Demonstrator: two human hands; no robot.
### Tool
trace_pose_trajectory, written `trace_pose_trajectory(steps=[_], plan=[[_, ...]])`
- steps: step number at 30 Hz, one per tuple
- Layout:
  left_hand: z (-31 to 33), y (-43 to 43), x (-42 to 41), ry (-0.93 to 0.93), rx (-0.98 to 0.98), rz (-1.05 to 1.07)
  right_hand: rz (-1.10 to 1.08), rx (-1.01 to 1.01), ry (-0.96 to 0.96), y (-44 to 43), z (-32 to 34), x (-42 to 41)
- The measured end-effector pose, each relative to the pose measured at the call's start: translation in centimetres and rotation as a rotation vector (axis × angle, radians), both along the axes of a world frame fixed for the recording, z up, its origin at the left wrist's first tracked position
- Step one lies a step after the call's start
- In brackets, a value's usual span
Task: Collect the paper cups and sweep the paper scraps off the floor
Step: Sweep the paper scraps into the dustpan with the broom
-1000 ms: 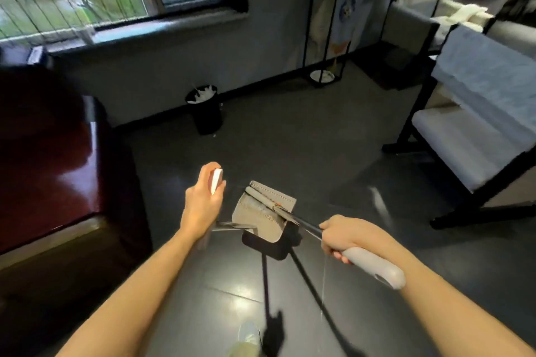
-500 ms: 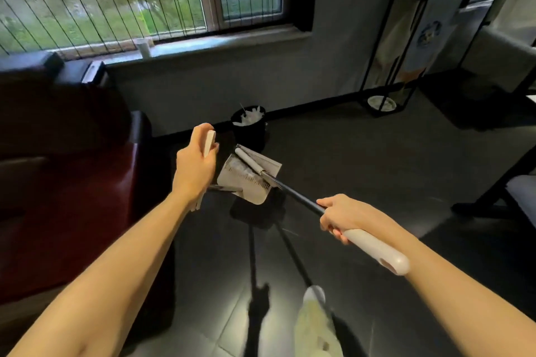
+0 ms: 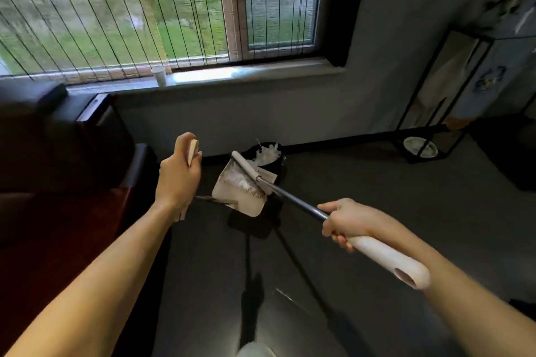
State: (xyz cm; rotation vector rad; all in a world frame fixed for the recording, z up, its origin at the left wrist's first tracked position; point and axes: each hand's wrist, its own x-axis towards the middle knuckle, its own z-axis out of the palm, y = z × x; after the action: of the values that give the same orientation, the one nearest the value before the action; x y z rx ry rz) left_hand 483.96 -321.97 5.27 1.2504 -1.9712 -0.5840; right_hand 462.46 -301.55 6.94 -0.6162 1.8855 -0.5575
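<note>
Right hand (image 3: 346, 222) gripping broom (image 3: 293, 200), shaft pointing forward-left

Open floor (image 3: 391, 206) rightward; dark red furniture (image 3: 58, 226) close left, bin (image 3: 280, 166) against wall ahead.

a beige dustpan (image 3: 246, 203) hangs tilted over the dark floor (image 3: 377, 211), with white paper scraps (image 3: 242, 182) inside it. a broom (image 3: 293, 202) with a white head and dark shaft rests across its mouth. just behind, a black bin (image 3: 280, 165) holds more white paper. a white paper cup (image 3: 159, 75) stands upright on the windowsill (image 3: 261, 72).
</note>
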Motion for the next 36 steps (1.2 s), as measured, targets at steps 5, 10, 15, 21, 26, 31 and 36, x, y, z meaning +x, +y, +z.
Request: trace_pose_trajectory(steps=[5,10,15,21,26,31,36], plan=[[1.1,-7.3,-4.3,-0.08,-0.069,-0.059,0.019,-0.031,-0.009,-4.7,1.7,-4.6],[2.9,-14.0,-8.0,-0.16,-0.218,-0.144,-0.056,-0.092,-0.045,-9.1,2.3,-8.5],[2.0,-16.3,-12.5,-0.39,-0.356,-0.424,-0.115,-0.134,-0.113,-10.8,3.6,-12.0],[-4.2,-15.1,-16.8,-0.719,-0.193,-0.702,-0.134,-0.146,-0.106,-12.3,3.6,-15.3],[-6.0,-13.2,-18.9,-0.858,0.046,-0.809,-0.134,-0.101,-0.086,-12.8,2.3,-17.6],[-5.6,-11.8,-20.8,-0.79,0.428,-0.69,-0.102,-0.051,-0.094,-12.4,1.7,-19.9],[-5.6,-10.2,-22.6,-1.064,0.385,-0.651,-0.086,-0.037,-0.079,-11.2,1.1,-20.3]])
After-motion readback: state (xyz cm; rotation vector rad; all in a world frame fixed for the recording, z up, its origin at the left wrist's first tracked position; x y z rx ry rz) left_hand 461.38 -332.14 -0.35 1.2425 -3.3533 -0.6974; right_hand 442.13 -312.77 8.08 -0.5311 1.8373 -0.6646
